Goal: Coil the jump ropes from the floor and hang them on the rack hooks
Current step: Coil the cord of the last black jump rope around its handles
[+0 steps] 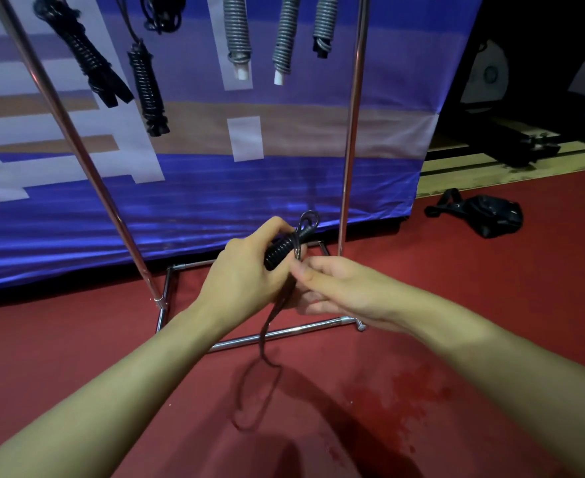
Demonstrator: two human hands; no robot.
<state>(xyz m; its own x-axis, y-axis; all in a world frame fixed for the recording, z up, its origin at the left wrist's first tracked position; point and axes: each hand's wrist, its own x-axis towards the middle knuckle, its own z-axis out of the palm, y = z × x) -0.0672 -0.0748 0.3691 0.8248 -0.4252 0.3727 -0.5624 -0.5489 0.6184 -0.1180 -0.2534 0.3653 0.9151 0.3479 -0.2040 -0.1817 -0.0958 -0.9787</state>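
Jump rope (285, 248), black and half-wound, sits in front of the rack (349, 132), gripped by left hand (246, 274) as right hand (332, 288) fingers (304, 270) pinch its loose tail, which trails to the floor; winding appears unfinished, hanging beside the coiled ropes (146, 88) likely next.

A red carpet (491, 305) is covering the near floor, darkening with a stain (397, 405). A blue banner (215, 188) is hanging far behind. A black bag (487, 215) is lying right.
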